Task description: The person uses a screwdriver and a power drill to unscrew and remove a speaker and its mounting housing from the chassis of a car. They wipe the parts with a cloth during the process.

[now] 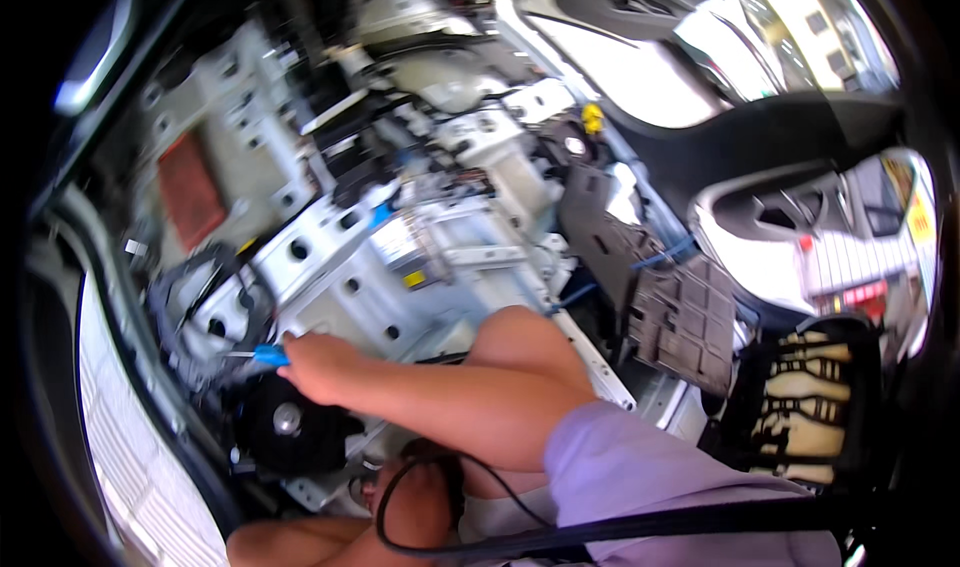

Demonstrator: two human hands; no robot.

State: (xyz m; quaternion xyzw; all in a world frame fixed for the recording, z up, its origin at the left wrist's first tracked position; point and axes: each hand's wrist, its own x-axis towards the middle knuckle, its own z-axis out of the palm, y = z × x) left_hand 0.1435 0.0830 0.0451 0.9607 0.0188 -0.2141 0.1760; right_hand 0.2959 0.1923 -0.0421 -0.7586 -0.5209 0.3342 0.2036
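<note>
My right arm, in a pale purple sleeve, crosses from the lower right to the left side of a stripped car interior. Its hand, my right hand [325, 367], is closed around the blue handle of a screwdriver [268, 355], whose thin metal shaft points left. Beside the tip is a dark grey plastic housing [185, 317]; just below sits a black round part [285, 422] with a silver centre. My left hand [410, 502] appears low in the picture, partly behind a black cable. Its fingers are mostly hidden and blurred, so what they hold cannot be told.
A black cable [395, 487] loops across the lower middle. My bent knee [525, 342] rests near bare metal framing [310, 252]. A red flat piece [190, 192] lies far left. A brown-grey plastic panel [685, 322] and open white door panels [640, 72] stand at the right.
</note>
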